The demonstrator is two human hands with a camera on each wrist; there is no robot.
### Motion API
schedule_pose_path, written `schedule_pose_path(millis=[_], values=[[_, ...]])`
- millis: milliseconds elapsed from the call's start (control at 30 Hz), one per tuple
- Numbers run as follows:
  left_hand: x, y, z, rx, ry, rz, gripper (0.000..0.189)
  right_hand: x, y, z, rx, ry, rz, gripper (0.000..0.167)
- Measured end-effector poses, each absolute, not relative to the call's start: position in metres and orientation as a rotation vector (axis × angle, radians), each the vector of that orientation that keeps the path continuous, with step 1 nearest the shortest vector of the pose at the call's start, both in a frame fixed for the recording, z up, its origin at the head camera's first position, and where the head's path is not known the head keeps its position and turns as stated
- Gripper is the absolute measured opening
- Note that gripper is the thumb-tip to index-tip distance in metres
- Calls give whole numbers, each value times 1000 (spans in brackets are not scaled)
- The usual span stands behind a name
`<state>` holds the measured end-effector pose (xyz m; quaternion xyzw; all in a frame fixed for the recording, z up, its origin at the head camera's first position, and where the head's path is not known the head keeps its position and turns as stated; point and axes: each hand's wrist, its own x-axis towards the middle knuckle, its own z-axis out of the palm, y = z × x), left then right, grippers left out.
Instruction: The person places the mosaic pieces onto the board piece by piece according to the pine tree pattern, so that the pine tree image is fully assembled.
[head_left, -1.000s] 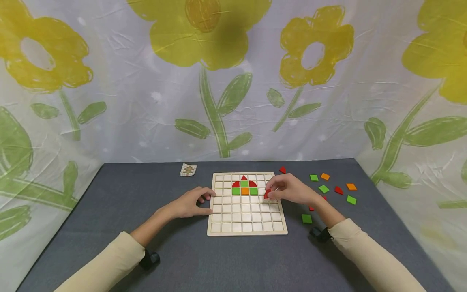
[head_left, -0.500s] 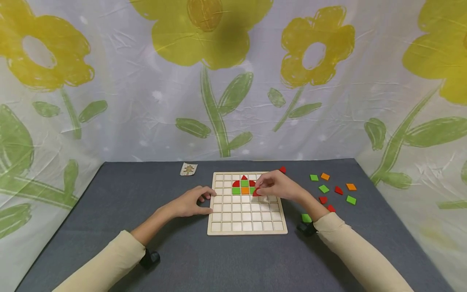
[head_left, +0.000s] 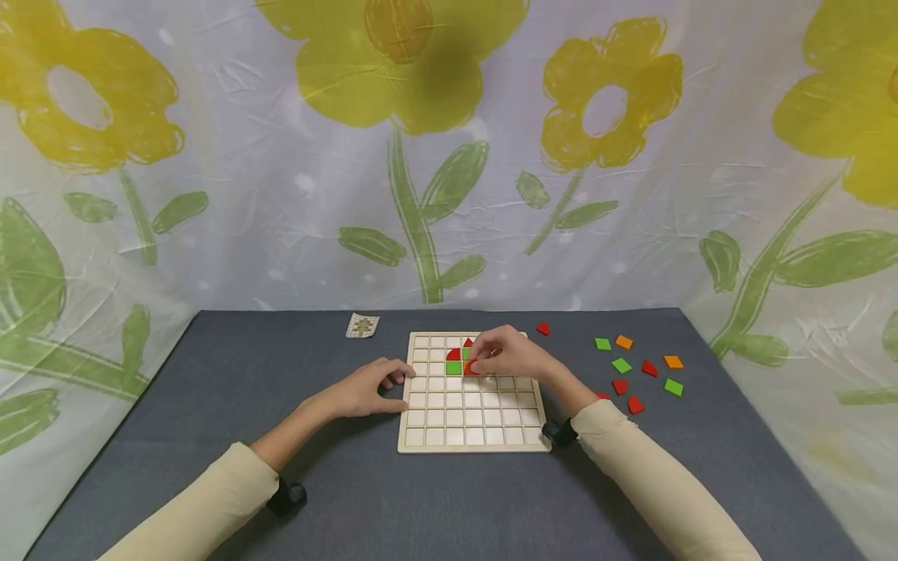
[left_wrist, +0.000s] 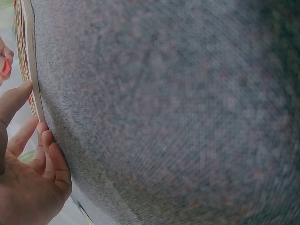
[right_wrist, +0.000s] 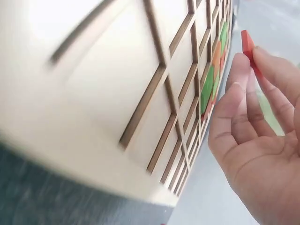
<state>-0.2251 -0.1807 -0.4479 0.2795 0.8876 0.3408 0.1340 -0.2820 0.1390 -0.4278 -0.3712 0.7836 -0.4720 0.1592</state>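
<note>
Left hand (head_left: 368,387): thumb and fingers spread, tips touching the left edge of the gridded board (head_left: 474,418); patterned card (head_left: 362,326): on the table (head_left: 337,483), beyond the left hand; board: flat, between the hands, partly beneath the right hand (head_left: 510,354); curved red tile (head_left: 454,354) and green square (head_left: 454,368): set in cells, just left of the right fingertips; red piece (right_wrist: 248,46): pinched between right thumb and fingertip, above the board; loose red, green and orange tiles (head_left: 621,365): scattered right of the right hand
</note>
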Motion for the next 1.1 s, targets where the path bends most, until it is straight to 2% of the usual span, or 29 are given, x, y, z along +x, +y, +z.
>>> schedule_pose_path(millis=[367,1100], values=[[-225,-179,-448,801,2565,1001,47,-290,112,-430,-1004,2266,-1323,12],[-226,-180,-448,809,2563,1001,48,-294,80,-429,-1032,2414,-1187,5]])
